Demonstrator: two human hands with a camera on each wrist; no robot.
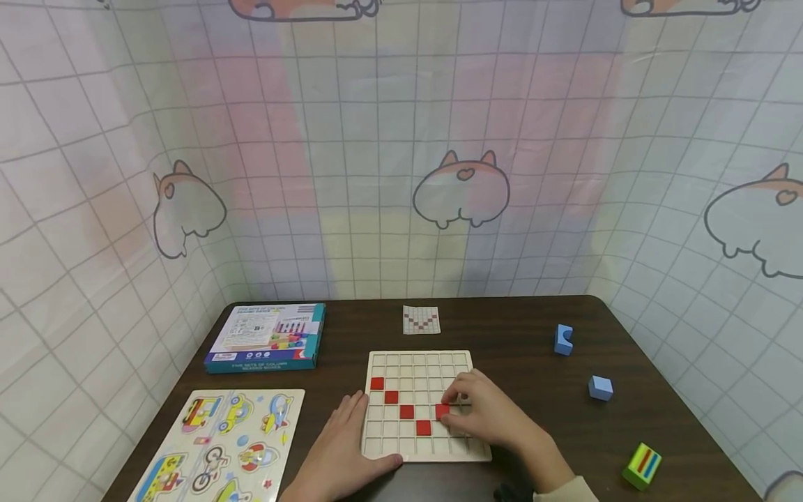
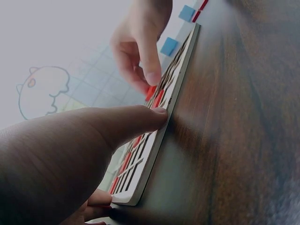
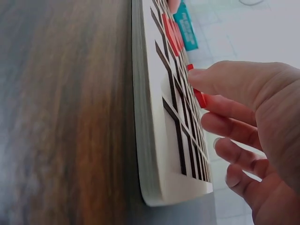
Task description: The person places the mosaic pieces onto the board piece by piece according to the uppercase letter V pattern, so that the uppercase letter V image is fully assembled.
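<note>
A cream grid board [image 1: 426,454] lies on the dark table in front of me. Along its left edge rests my left hand [image 1: 337,446], fingers straight, with the thumb on the near edge. Thumb and forefinger of my right hand [image 1: 488,411] pinch a red square tile [image 1: 442,411], tilted at the board's surface in the right wrist view. Several red tiles sit in cells, stepping down diagonally from the upper left one [image 1: 377,383] to the lowest one [image 1: 423,427]. Behind the board lies a small pattern card [image 1: 422,320] showing a V of dark squares.
At the back left lies a teal-edged box [image 1: 263,364], with a picture puzzle board [image 1: 213,418] nearer me. To the right stand a blue notched block [image 1: 562,340], a blue block [image 1: 600,388] and a green striped block [image 1: 643,466]. Patterned curtain [image 1: 376,139] encloses the table.
</note>
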